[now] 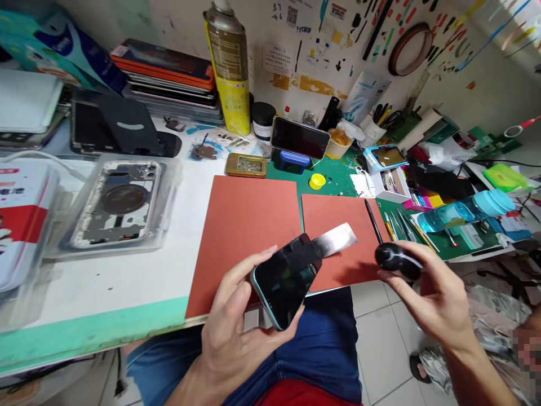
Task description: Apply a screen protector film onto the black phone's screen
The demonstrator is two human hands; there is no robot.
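My left hand [236, 316] is wrapped round a smartphone [287, 279] with a dark screen and a pale blue frame, held tilted above the table's front edge. A thin, shiny metal blade [338, 239] sticks out from the phone's upper right edge; whether it is wedged in the seam or lies behind is hard to tell. Off to the right, my right hand [442, 293] grips a rounded black object [397, 260] with a pale curved line on it. Its exact kind does not show. Beneath lie two reddish-brown mats [249, 225], and a black pen-like tool [373, 221] rests on the right one.
A phone back housing [118, 203] sits in a clear tray at left. Behind stand a yellow spray can [236, 107], a propped phone [300, 138] and a stack of phones [169, 73]. Tweezers [406, 225] and a blue bottle [460, 213] lie at right. Another person's foot [420, 366] shows lower right.
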